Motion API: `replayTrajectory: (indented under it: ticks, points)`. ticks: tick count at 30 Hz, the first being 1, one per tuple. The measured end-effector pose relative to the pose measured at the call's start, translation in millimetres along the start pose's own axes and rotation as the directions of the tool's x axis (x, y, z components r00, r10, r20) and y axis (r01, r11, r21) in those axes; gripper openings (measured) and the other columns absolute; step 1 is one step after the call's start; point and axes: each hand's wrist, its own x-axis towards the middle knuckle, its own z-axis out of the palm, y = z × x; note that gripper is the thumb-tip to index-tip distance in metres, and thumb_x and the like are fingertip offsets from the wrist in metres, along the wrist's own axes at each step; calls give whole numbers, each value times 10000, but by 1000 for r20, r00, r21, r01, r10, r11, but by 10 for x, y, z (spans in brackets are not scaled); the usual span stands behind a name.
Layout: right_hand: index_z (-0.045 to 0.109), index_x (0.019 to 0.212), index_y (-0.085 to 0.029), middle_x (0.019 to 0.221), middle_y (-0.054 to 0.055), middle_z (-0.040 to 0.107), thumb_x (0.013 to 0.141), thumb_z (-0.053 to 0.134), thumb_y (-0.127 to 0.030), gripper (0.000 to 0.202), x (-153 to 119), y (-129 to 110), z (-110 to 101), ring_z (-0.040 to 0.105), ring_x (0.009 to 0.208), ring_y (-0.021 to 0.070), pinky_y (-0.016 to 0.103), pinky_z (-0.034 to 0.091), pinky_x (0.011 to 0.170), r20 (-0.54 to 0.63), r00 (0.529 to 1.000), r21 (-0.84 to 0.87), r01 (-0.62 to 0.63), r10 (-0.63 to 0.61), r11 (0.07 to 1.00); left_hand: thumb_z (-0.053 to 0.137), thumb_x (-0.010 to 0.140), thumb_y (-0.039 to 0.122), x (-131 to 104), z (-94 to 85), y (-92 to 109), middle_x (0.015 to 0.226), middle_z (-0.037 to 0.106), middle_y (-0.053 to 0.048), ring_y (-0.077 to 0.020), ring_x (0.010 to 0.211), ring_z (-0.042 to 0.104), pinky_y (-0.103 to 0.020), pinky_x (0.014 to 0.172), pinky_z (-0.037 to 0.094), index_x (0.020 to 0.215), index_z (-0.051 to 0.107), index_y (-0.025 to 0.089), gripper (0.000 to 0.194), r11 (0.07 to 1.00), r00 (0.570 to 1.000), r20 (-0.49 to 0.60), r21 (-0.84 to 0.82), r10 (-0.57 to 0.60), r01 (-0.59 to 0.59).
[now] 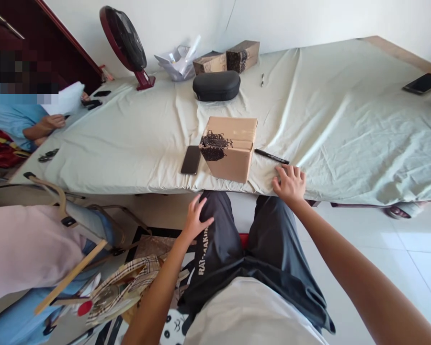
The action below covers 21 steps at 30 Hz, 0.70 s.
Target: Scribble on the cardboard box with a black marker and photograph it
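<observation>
My left hand [197,218] is over my left knee, below the table edge, fingers apart and holding nothing. On the cloth near the front edge rests my right hand [290,183], its fingers spread and empty, just below a black marker [272,156]. The marker lies beside the right side of a closed cardboard box [230,148], which has black scribbles on its left corner. Against the box's left side lies a dark phone [190,160].
Behind the box are a black case [216,86], two smaller boxes [243,55], a white basket [177,62], a pen [262,80] and a fan [124,40]. Another phone [423,83] lies far right. A person at the left holds paper [62,98]; another sits nearer.
</observation>
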Motion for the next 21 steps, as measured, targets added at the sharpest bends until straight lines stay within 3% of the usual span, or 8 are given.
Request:
replayTrajectory:
  ticks: [2, 6, 9, 13, 15, 18, 21]
  points:
    - [735, 1335, -187, 1378, 191, 710, 995, 528, -348, 429, 4, -5, 3, 583, 1258, 421, 579, 442, 1046, -7, 1000, -10, 10, -10, 1000, 606, 1024, 498, 120, 29, 98, 1713, 386, -237, -354, 1647, 371, -585, 1334, 348, 1654, 414, 194, 726, 999, 976, -216, -26, -34, 29]
    - [743, 1318, -176, 1364, 197, 718, 1002, 517, -337, 420, 10, -24, 0, 585, 1250, 417, 583, 456, 1037, -18, 1000, -25, 9, -9, 1000, 677, 990, 509, 621, 22, 372, 1708, 434, -213, -347, 1618, 428, -564, 1316, 383, 1659, 360, 248, 785, 969, 913, -401, -247, -78, -25]
    - [737, 1320, -190, 1358, 190, 716, 997, 528, -349, 416, 19, -10, -18, 576, 1263, 419, 598, 456, 1050, 3, 1000, -5, -12, 12, 1000, 746, 941, 565, 1048, 1, 549, 1706, 480, -176, -335, 1642, 412, -555, 1369, 296, 1651, 389, 272, 847, 879, 942, -319, -474, -109, -58]
    - [733, 1300, -193, 1344, 203, 707, 969, 565, -408, 429, 89, -4, -46, 571, 1269, 444, 664, 430, 1084, 68, 997, 91, -46, 40, 995, 770, 917, 605, 1394, 55, 682, 1614, 585, -171, -338, 1546, 544, -547, 1312, 406, 1596, 482, 249, 818, 836, 960, -266, -544, -88, -74]
    - [696, 1373, -213, 1370, 191, 700, 979, 571, -471, 487, 159, -69, -21, 572, 1316, 439, 686, 383, 1150, 81, 995, 227, 31, -50, 974, 777, 917, 590, 1451, 107, 716, 1591, 599, -168, -345, 1503, 580, -568, 1267, 456, 1577, 498, 253, 793, 831, 957, -272, -552, -103, -68]
    - [473, 1641, -251, 1581, 182, 595, 961, 607, -636, 792, 285, -270, 107, 510, 1474, 437, 656, 342, 1242, 83, 968, 491, 166, -236, 855, 747, 947, 554, 1456, 180, 742, 1617, 566, -158, -336, 1500, 569, -540, 1186, 533, 1573, 487, 274, 733, 837, 947, -293, -544, -129, -54]
    - [163, 1780, -235, 1739, 220, 429, 859, 694, -769, 1189, 384, -472, 287, 420, 1572, 498, 692, 328, 1260, 155, 955, 589, 118, -255, 800, 696, 985, 512, 1437, 249, 754, 1544, 612, -156, -316, 1444, 610, -508, 1125, 572, 1526, 518, 264, 622, 862, 946, -287, -507, -149, -18]
